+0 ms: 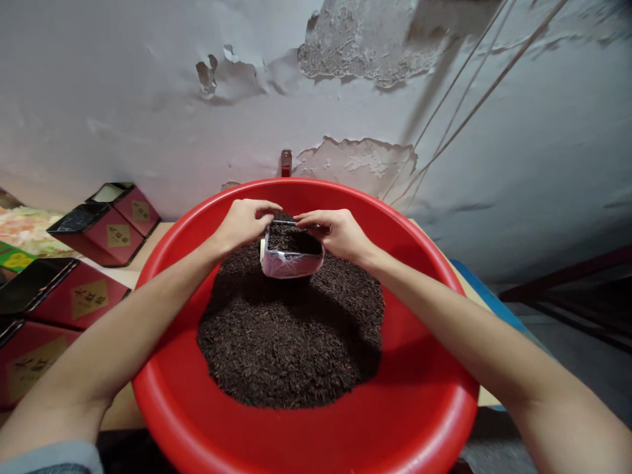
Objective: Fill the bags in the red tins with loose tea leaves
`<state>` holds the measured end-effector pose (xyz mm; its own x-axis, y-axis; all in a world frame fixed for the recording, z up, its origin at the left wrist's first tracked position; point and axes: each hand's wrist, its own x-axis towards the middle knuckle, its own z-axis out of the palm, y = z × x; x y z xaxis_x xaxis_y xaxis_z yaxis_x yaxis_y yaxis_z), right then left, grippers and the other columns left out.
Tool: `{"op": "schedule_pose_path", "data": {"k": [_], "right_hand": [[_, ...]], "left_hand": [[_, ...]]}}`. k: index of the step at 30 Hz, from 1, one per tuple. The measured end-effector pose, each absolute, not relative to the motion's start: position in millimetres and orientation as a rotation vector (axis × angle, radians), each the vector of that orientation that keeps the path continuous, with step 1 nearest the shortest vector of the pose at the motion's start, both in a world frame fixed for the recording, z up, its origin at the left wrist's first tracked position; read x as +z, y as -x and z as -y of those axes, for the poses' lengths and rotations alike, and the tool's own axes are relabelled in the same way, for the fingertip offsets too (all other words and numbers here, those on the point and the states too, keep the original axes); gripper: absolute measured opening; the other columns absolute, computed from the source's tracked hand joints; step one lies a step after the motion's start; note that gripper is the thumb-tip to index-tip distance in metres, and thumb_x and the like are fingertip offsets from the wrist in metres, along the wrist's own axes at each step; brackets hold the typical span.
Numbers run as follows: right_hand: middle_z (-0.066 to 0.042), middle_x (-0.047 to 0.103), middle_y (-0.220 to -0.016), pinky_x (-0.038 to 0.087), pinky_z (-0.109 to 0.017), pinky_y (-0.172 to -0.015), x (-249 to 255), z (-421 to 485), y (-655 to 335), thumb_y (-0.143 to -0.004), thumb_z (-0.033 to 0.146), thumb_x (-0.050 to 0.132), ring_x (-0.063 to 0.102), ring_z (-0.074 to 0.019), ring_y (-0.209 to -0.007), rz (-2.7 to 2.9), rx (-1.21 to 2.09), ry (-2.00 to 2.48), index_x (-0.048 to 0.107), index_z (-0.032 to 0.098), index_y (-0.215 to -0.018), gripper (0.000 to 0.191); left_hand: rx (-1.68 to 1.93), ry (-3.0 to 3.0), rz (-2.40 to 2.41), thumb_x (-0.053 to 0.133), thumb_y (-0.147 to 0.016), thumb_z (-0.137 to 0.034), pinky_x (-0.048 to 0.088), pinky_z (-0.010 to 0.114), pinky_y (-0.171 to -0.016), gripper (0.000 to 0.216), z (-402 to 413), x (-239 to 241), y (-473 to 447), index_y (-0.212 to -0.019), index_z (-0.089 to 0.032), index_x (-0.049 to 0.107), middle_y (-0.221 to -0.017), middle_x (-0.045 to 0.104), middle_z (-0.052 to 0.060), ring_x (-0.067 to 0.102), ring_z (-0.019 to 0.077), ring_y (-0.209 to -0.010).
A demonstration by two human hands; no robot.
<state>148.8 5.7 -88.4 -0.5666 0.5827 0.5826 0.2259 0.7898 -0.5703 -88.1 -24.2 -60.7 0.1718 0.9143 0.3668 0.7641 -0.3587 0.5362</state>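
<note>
A small box [292,264] with pale pink sides, which look covered in clear film, is tilted so that its open top faces me. Dark, twisted dry leaves that look like loose tea [284,237] lie inside it. At its far left corner is my left hand [245,224], fingers curled and thumb at the rim. My right hand [343,234] grips the far right rim, with some fingertips hidden behind it. Beneath the box, a broad heap of the same dark leaves [291,349] fills the middle of a large red basin [237,434].
Several red and black boxes [106,240] with gold labels stand on the left, some with open tops. The basin rests on a light wooden table [476,296]. Behind it rises a wall [148,112] with peeling paint, and cords [474,99] hang at the right.
</note>
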Motion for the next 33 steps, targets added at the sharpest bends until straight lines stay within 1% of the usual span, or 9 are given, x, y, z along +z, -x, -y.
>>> {"op": "schedule_pose_path", "data": {"k": [4,8,11,17,20,23,29,31,33], "right_hand": [[-0.005,0.078,-0.114,0.059,-0.038,-0.099,-90.6,-6.7,-153.2,-0.078,-0.004,0.051,0.074,-0.0202,-0.107,2.358,0.376,0.52,0.081,0.021,-0.103,0.046],[-0.01,0.077,-0.118,0.056,-0.044,-0.105,-93.6,-9.5,-160.0,-0.081,-0.002,0.049,0.074,-0.0233,-0.109,2.517,0.146,0.482,0.081,0.016,-0.104,0.043],[-0.008,0.077,-0.117,0.051,-0.051,-0.111,-93.6,-10.1,-164.6,-0.084,0.0,0.048,0.074,-0.0229,-0.11,2.502,0.013,0.494,0.08,0.019,-0.106,0.043],[-0.005,0.079,-0.113,0.05,-0.05,-0.112,-88.0,-2.5,-164.2,-0.081,-0.002,0.047,0.074,-0.0202,-0.108,2.524,0.105,0.502,0.08,0.021,-0.102,0.046],[-0.006,0.079,-0.11,0.051,-0.046,-0.111,-84.8,1.8,-163.0,-0.078,-0.002,0.047,0.075,-0.0202,-0.106,2.532,0.152,0.523,0.081,0.02,-0.101,0.047],[-0.009,0.079,-0.112,0.054,-0.041,-0.108,-82.9,4.5,-162.3,-0.076,-0.002,0.046,0.075,-0.0213,-0.107,2.565,0.189,0.527,0.081,0.016,-0.103,0.047],[-0.009,0.079,-0.109,0.058,-0.037,-0.1,-84.7,7.8,-155.9,-0.074,-0.004,0.047,0.075,-0.0214,-0.104,2.599,0.186,0.609,0.081,0.016,-0.1,0.048],[-0.009,0.079,-0.107,0.058,-0.037,-0.099,-88.3,8.4,-154.8,-0.074,-0.004,0.046,0.075,-0.0209,-0.102,2.574,0.191,0.608,0.081,0.016,-0.099,0.047],[-0.007,0.079,-0.107,0.058,-0.037,-0.099,-92.1,8.1,-156.9,-0.074,-0.003,0.047,0.075,-0.0198,-0.101,2.507,0.207,0.584,0.08,0.018,-0.099,0.046]], "left_hand": [[0.873,-2.03,-1.732,0.064,-0.09,-0.029,0.053,0.037,-0.101,0.028,18.8,-70.3,82.5,-0.11,-0.017,0.078,-0.112,0.078,0.008,0.071,0.024,-0.107],[0.805,-1.878,-1.717,0.061,-0.088,-0.025,0.054,0.035,-0.093,0.027,11.0,-83.4,80.3,-0.107,-0.015,0.077,-0.107,0.078,0.009,0.071,0.024,-0.1],[0.778,-1.926,-1.697,0.06,-0.088,-0.024,0.053,0.033,-0.091,0.027,8.8,-87.4,81.0,-0.11,-0.016,0.074,-0.11,0.076,0.008,0.07,0.0225,-0.1],[0.798,-1.944,-1.741,0.059,-0.089,-0.02,0.049,0.032,-0.095,0.029,13.1,-90.2,77.9,-0.116,-0.014,0.068,-0.117,0.073,0.009,0.066,0.0218,-0.106],[0.886,-1.839,-1.717,0.062,-0.09,-0.026,0.049,0.033,-0.098,0.033,16.4,-93.2,74.9,-0.12,-0.013,0.064,-0.121,0.071,0.01,0.065,0.0219,-0.109],[0.893,-1.703,-1.696,0.068,-0.086,-0.031,0.051,0.032,-0.093,0.036,17.1,-95.5,73.0,-0.118,-0.013,0.063,-0.117,0.071,0.01,0.067,0.0217,-0.105],[0.8,-1.594,-1.558,0.07,-0.08,-0.021,0.054,0.029,-0.083,0.025,13.0,-93.2,70.7,-0.103,-0.014,0.064,-0.098,0.073,0.006,0.068,0.0191,-0.091],[0.795,-1.6,-1.57,0.069,-0.08,-0.02,0.054,0.03,-0.085,0.022,14.3,-93.3,68.7,-0.101,-0.014,0.064,-0.099,0.073,0.007,0.068,0.0194,-0.093],[0.845,-1.614,-1.642,0.068,-0.082,-0.02,0.053,0.032,-0.09,0.027,17.8,-94.6,67.3,-0.107,-0.013,0.063,-0.108,0.073,0.01,0.068,0.0206,-0.1]]}}
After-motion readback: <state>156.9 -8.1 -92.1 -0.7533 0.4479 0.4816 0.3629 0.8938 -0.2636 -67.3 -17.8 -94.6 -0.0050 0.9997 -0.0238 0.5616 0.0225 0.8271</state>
